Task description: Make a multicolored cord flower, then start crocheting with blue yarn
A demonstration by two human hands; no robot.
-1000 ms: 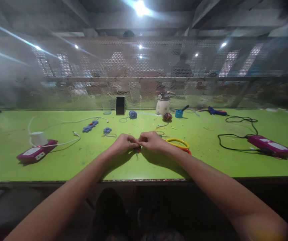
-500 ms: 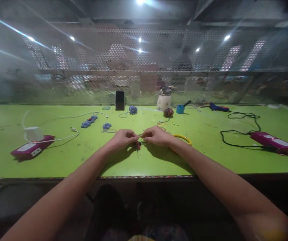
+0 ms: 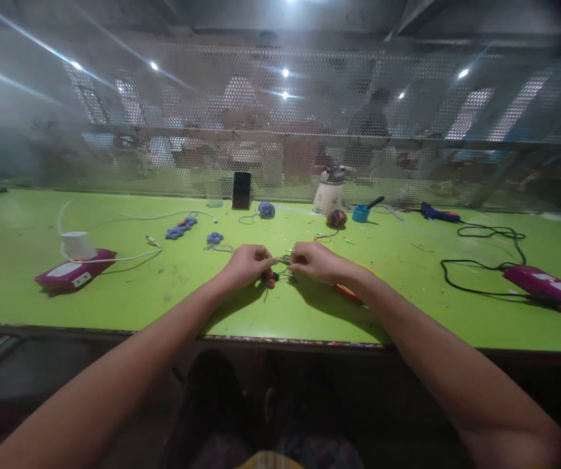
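Observation:
My left hand (image 3: 252, 266) is closed in a pinch on a small piece of multicoloured crochet work (image 3: 271, 280), its dark and orange-red yarn hanging below the fingertips. Just right of it, my right hand (image 3: 312, 262) has its fingers closed around a thin crochet hook (image 3: 288, 250), most of which the fingers hide. A strand of dark yarn (image 3: 286, 276) runs between the hands. Beyond them sits a ball of multicoloured yarn (image 3: 336, 218), a loose strand in front of it. Under my right forearm lies a yellow and red looped handle (image 3: 349, 294), partly covered.
Left are blue crocheted flowers (image 3: 181, 228), a single flower (image 3: 215, 238), and a purple power strip (image 3: 76, 272) with a white charger. Behind stand a phone (image 3: 241, 191), blue yarn ball (image 3: 267, 210), and bottle (image 3: 328, 194). Right: blue pot (image 3: 360, 213), glue gun (image 3: 439, 213), another power strip (image 3: 548, 286).
The view has shifted, so the table's things appear further right. My right hand has drawn slightly away from the left, and the red part of the handle under the forearm now shows.

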